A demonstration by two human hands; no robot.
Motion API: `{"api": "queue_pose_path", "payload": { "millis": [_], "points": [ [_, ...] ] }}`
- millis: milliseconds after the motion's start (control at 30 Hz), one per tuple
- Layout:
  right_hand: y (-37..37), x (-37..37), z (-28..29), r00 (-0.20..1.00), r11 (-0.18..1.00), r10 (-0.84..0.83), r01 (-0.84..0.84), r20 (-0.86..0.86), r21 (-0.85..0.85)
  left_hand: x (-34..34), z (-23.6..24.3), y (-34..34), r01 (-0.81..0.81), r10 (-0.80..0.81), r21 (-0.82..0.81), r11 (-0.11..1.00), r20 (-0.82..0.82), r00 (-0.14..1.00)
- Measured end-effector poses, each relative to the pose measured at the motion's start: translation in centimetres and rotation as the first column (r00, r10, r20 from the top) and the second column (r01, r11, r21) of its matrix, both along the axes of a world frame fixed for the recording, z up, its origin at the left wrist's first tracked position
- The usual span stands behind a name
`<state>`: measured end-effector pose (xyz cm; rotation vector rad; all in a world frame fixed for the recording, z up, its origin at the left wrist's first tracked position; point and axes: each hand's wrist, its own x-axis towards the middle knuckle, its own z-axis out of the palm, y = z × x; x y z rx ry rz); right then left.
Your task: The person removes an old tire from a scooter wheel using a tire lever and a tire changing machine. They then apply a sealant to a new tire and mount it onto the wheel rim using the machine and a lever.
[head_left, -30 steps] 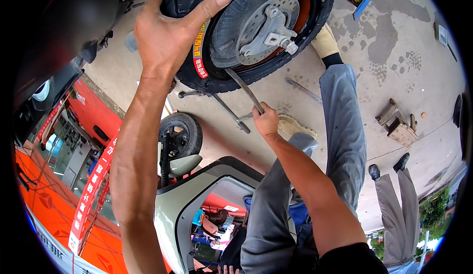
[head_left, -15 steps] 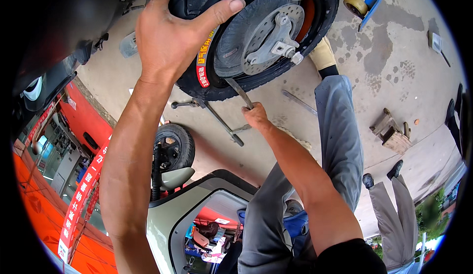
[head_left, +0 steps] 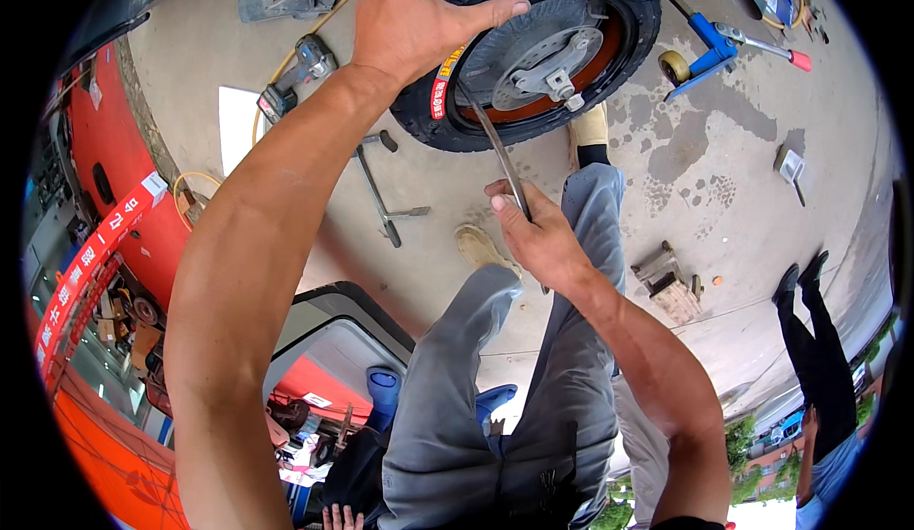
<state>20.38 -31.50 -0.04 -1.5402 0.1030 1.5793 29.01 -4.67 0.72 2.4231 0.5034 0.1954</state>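
A black tire (head_left: 624,63) stands at the top middle around a scooter wheel with a drilled brake disc (head_left: 547,59) and an axle nut. My left hand (head_left: 414,25) grips the tire's upper left side, thumb stretched over the sidewall beside a red and yellow label (head_left: 441,92). Its other fingers are partly hidden behind the tread and cut by the frame edge. In my right hand (head_left: 543,235) is a long, flat metal tire lever (head_left: 502,149), fingers closed round its lower part. The lever's far end meets the inner edge of the tire, by the wheel.
A cordless impact wrench (head_left: 314,57) and a T-shaped tool (head_left: 379,197) lie left of the tire. A blue jack (head_left: 709,46) is at the upper right, a small wooden stool (head_left: 669,282) below it. A pale scooter body (head_left: 333,340) stands lower left. Other people stand nearby.
My right hand has come back toward me and more of the tire lever shows, now steeper. The left hand stays on the tire. The view has shifted, bringing the impact wrench into sight.
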Motion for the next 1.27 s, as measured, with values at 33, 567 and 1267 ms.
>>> {"api": "queue_pose_path", "payload": {
  "millis": [33, 567, 1267],
  "points": [
    [0.2, -0.1, 1.1, 0.999, 0.999, 0.026, -0.024, 0.026, -0.048, -0.6, 0.0, 0.0, 0.017, -0.019, 0.030, 0.999, 0.070, 0.997],
    [-0.1, 6.9, 3.6, 0.600, 0.772, 0.634, -0.529, 0.488, -0.354, -11.2, -3.1, 0.2, -0.065, 0.082, -0.134, 0.989, 0.127, 0.989],
    [7.8, 13.0, 7.4, 0.056, 0.394, 0.811, -0.788, 0.582, -0.474, -19.0, -10.4, -8.0, -0.437, 0.403, -0.857, 0.273, -0.310, 0.861]
  ]
}}
